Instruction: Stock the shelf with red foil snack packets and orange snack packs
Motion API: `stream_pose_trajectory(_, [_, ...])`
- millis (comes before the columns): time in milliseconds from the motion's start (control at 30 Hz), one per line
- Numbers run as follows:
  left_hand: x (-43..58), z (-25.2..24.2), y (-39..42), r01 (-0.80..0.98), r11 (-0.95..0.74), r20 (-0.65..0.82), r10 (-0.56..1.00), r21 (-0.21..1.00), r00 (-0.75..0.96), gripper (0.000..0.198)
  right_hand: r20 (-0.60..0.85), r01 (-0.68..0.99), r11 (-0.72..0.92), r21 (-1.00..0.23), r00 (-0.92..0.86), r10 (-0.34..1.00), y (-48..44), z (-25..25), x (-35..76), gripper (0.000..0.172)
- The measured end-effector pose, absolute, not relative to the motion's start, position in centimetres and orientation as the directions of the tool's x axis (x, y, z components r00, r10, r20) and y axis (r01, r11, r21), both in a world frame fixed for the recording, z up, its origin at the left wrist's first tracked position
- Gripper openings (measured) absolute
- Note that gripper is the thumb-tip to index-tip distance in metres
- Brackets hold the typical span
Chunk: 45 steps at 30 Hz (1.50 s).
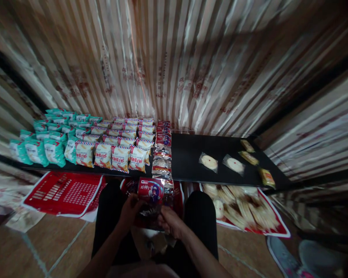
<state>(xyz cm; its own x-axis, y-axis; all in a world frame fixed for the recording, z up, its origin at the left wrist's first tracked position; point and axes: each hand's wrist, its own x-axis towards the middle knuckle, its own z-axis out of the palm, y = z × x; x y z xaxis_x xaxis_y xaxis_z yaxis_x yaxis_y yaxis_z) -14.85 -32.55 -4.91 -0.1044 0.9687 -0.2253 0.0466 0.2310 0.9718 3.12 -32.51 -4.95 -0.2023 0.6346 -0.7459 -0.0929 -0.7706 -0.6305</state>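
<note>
A dark red and purple snack packet (150,188) with white lettering is held up between my knees, just in front of the black shelf. My left hand (131,208) pinches it at the lower left. At the packet's lower right, my right hand (170,222) is closed with the fingers curled and the thumb against the edge. A red basket (180,199) sits below both hands, with dark packets partly hidden inside. Straight ahead on the shelf, a column of red and silvery packets (163,139) runs front to back.
White-and-red bags (120,157) and teal bags (53,152) stand in rows on the black shelf (185,154). Two round wrapped pieces (208,162) and several yellow packets (266,177) lie rightward. Red baskets (63,193) flank my knees; a person's shoes (282,256) show lower right.
</note>
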Motion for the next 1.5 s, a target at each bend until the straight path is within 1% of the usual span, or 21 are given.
stream_pose_trajectory(67, [-14.7, -3.9, -32.7, 0.035, 0.21, -0.206, 0.975, 0.977, -0.084, 0.036, -0.672, 0.122, -0.669, -0.733, -0.281, 0.685, -32.6, -3.7, 4.1, 0.039])
stream_pose_trajectory(100, [-14.6, -3.5, -32.8, 0.038, 0.196, -0.193, 0.978, 0.98, -0.08, 0.037, -0.645, 0.204, -0.615, -0.762, -0.328, 0.69, -32.6, -3.1, 4.6, 0.042])
stream_pose_trajectory(167, [-14.4, -2.6, -32.8, 0.049, 0.171, -0.167, 0.983, 0.984, -0.073, 0.04, -0.607, 0.303, -0.526, -0.795, -0.387, 0.695, -32.2, -2.2, 5.5, 0.045])
stream_pose_trajectory(233, [-14.0, -1.8, -32.8, 0.056, 0.151, -0.148, 0.988, 0.987, -0.052, 0.041, -0.562, 0.325, -0.462, -0.825, -0.391, 0.729, -31.7, -1.6, 6.1, 0.045])
stream_pose_trajectory(300, [-13.6, -1.1, -32.6, 0.062, 0.149, -0.148, 0.989, 0.987, -0.023, 0.042, -0.476, 0.264, -0.404, -0.876, -0.333, 0.814, -31.2, -1.2, 6.5, 0.047])
stream_pose_trajectory(400, [-12.9, -0.5, -32.2, 0.112, 0.155, -0.153, 0.988, 0.982, -0.024, 0.041, -0.336, 0.038, -0.334, -0.942, -0.176, 0.925, -30.9, -0.5, 6.7, 0.051])
stream_pose_trajectory(467, [-12.3, -0.3, -31.8, 0.152, 0.15, -0.148, 0.989, 0.977, -0.026, 0.037, -0.295, -0.122, -0.305, -0.944, -0.096, 0.951, -30.9, 0.2, 6.7, 0.049])
stream_pose_trajectory(533, [-11.6, -0.2, -31.3, 0.175, 0.141, -0.141, 0.99, 0.974, -0.012, 0.035, -0.262, -0.23, -0.269, -0.935, -0.064, 0.963, -31.0, 1.0, 6.6, 0.042])
stream_pose_trajectory(600, [-10.8, 0.0, -30.8, 0.172, 0.134, -0.135, 0.991, 0.976, -0.005, 0.033, -0.24, -0.291, -0.243, -0.925, -0.047, 0.97, -30.9, 1.6, 6.5, 0.034])
stream_pose_trajectory(633, [-10.4, 0.1, -30.5, 0.163, 0.135, -0.136, 0.991, 0.977, -0.007, 0.032, -0.233, -0.309, -0.231, -0.923, -0.032, 0.972, -30.7, 1.8, 6.5, 0.033])
stream_pose_trajectory(733, [-9.3, 0.7, -29.7, 0.091, 0.158, -0.157, 0.987, 0.983, -0.01, 0.03, -0.232, -0.35, -0.204, -0.914, 0.04, 0.972, -29.9, 1.9, 6.6, 0.035])
stream_pose_trajectory(833, [-8.4, 0.9, -29.2, -0.038, 0.209, -0.205, 0.975, 0.977, 0.087, 0.03, -0.239, -0.406, -0.165, -0.899, 0.138, 0.961, -28.6, 1.6, 6.8, 0.038])
stream_pose_trajectory(933, [-7.7, 0.5, -28.9, -0.093, 0.234, -0.214, 0.959, 0.968, 0.185, 0.045, -0.265, -0.472, -0.143, -0.87, 0.203, 0.943, -27.1, 1.5, 7.1, 0.04])
stream_pose_trajectory(967, [-7.5, 0.3, -28.8, -0.078, 0.225, -0.208, 0.96, 0.971, 0.188, 0.051, -0.272, -0.484, -0.139, -0.864, 0.217, 0.938, -26.5, 1.6, 7.2, 0.04])
stream_pose_trajectory(1033, [-7.1, -0.1, -28.4, -0.038, 0.203, -0.193, 0.964, 0.978, 0.181, 0.056, -0.273, -0.485, -0.129, -0.865, 0.237, 0.932, -25.4, 1.8, 7.5, 0.04])
stream_pose_trajectory(1133, [-6.4, -0.2, -27.3, -0.04, 0.171, -0.163, 0.974, 0.984, 0.157, 0.054, -0.252, -0.474, -0.106, -0.874, 0.256, 0.933, -23.6, 2.1, 7.8, 0.043])
stream_pose_trajectory(1200, [-6.0, -0.1, -26.2, 0.003, 0.154, -0.153, 0.983, 0.988, 0.098, 0.052, -0.245, -0.47, -0.101, -0.877, 0.256, 0.935, -22.3, 2.0, 7.9, 0.048])
stream_pose_trajectory(1333, [-5.5, 0.1, -23.4, 0.198, 0.166, -0.16, 0.986, 0.966, -0.047, 0.054, -0.211, -0.436, -0.072, -0.897, 0.279, 0.937, -18.9, 0.8, 8.2, 0.057])
stream_pose_trajectory(1400, [-5.2, 0.2, -22.2, 0.222, 0.156, -0.137, 0.986, 0.963, -0.098, 0.055, -0.196, -0.398, -0.063, -0.915, 0.304, 0.932, -17.0, 0.0, 8.2, 0.059])
stream_pose_trajectory(1500, [-4.9, 0.2, -20.7, 0.233, 0.083, -0.044, 0.985, 0.969, -0.169, 0.055, -0.174, -0.336, -0.057, -0.94, 0.328, 0.929, -14.5, -0.9, 7.9, 0.06])
